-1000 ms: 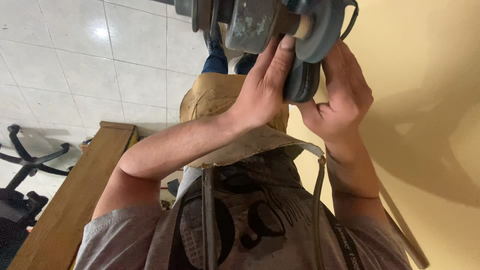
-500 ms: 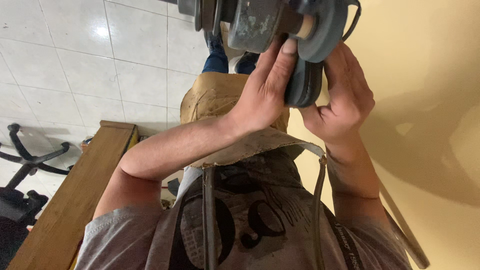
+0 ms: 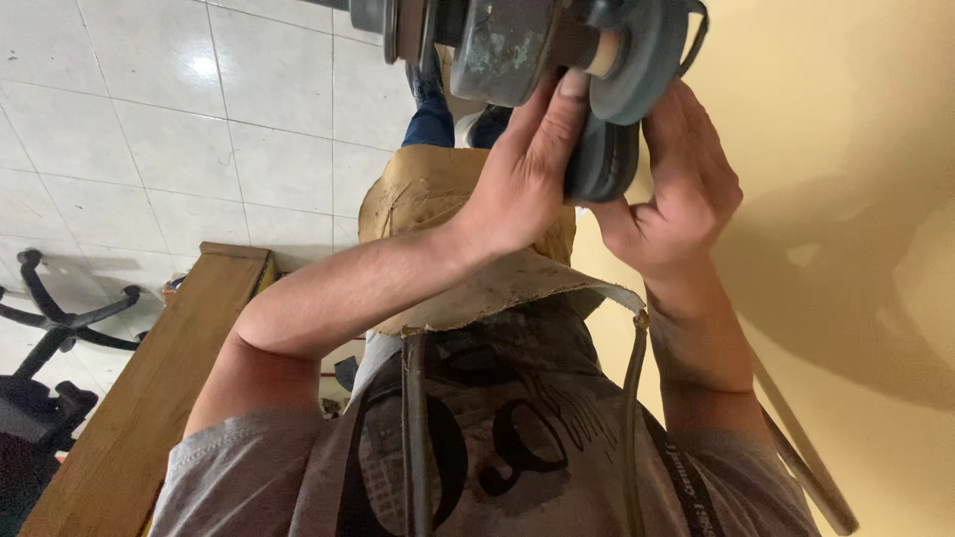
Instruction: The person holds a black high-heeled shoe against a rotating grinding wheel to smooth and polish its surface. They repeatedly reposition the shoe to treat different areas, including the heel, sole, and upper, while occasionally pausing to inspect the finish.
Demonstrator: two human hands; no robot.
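Since a second ago my left hand (image 3: 527, 189) slid higher on the grey machine (image 3: 517, 40); right hand (image 3: 676, 189) still grips the dark wheel (image 3: 602, 159) between them.

Seen from above, both hands reach up to a grey metal machine (image 3: 517, 45) at the top edge. The left hand (image 3: 527, 179) lies flat against its worn casing, while the right hand (image 3: 676, 194) curls around a dark round wheel (image 3: 602, 159) just below a grey disc (image 3: 637, 60). A tan leather apron (image 3: 448, 229) hangs over the grey shirt, with a wooden desk (image 3: 149, 398) and black office chair (image 3: 50, 328) on the tiled floor (image 3: 149, 129).
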